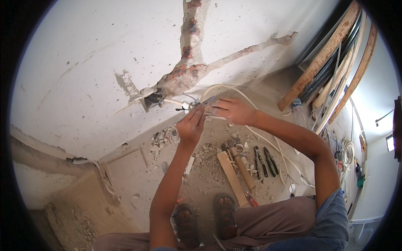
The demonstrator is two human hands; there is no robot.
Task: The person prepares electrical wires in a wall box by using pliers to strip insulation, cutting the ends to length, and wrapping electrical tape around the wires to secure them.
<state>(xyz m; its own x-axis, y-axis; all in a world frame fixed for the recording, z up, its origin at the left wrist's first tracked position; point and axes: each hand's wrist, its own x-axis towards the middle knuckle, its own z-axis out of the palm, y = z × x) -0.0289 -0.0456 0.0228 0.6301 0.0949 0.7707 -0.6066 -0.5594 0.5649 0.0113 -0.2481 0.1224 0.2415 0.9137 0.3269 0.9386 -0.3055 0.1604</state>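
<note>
We have both hands together in front of the white wall, low down and near the floor. Our left hand comes up from below with its thumb and fingers drawn together, pinching the thin wires at their tips. Our right hand reaches in from the right, fingers stretched toward the left one and almost meeting it; whether it pinches a wire too, we cannot tell — the fingers cover that spot. The wires sit between the two hands, just below the broken groove in the wall. To their left, dark wires stick out of a hole, and a short white tube runs from there toward our left hand.

A white cable arches behind our right hand and trails down to the floor on the right. Below the hands lie rubble, a hammer beside a strip of wood, and a pair of pliers to the right of them. Our sandals are at the bottom — farther right, long planks lean near a clear bottle.
</note>
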